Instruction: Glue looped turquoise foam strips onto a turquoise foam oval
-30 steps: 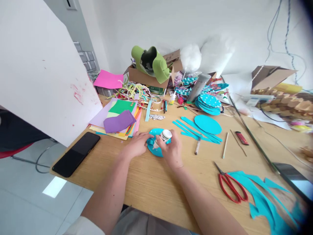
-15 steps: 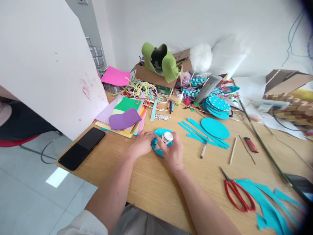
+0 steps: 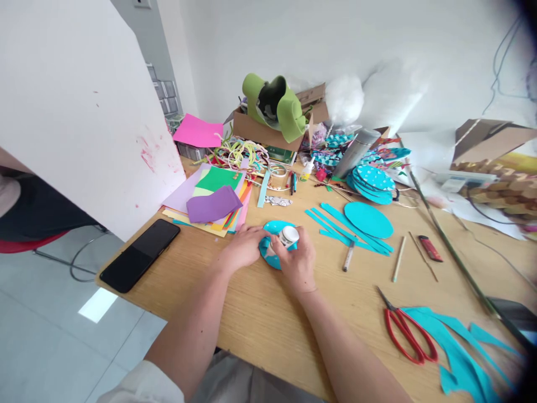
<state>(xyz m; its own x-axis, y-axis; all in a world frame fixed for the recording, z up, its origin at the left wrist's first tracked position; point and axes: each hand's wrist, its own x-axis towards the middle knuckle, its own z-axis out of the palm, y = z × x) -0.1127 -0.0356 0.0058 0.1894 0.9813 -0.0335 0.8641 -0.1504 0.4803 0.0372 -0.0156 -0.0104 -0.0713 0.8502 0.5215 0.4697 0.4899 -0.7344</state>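
Observation:
In the head view a small round blue disc (image 3: pixel 274 226) lies on the table in front of me. My right hand (image 3: pixel 300 262) is wrapped round a white glue bottle (image 3: pixel 289 235), held tilted over this disc with its white base upward and its tip low to the left. At the disc's left edge is my left hand (image 3: pixel 243 246), its fingers closed on the rim; the fingertips are partly hidden. To the right lie a larger blue oval (image 3: pixel 369 220), blue strips (image 3: pixel 339 224) and a marker pen (image 3: pixel 349 256).
Red-handled scissors (image 3: pixel 405 330) and blue scraps (image 3: pixel 461 347) lie at the right front. A phone (image 3: pixel 140 254) sits near the left edge, below stacked coloured sheets (image 3: pixel 213 207). Behind stand a cardboard box (image 3: pixel 264 126) and a thermos (image 3: pixel 356 151). A long stick (image 3: pixel 453 252) crosses the right side.
The glue bottle has shifted very slightly to the right in my right hand. My left hand stays in place at the disc's edge.

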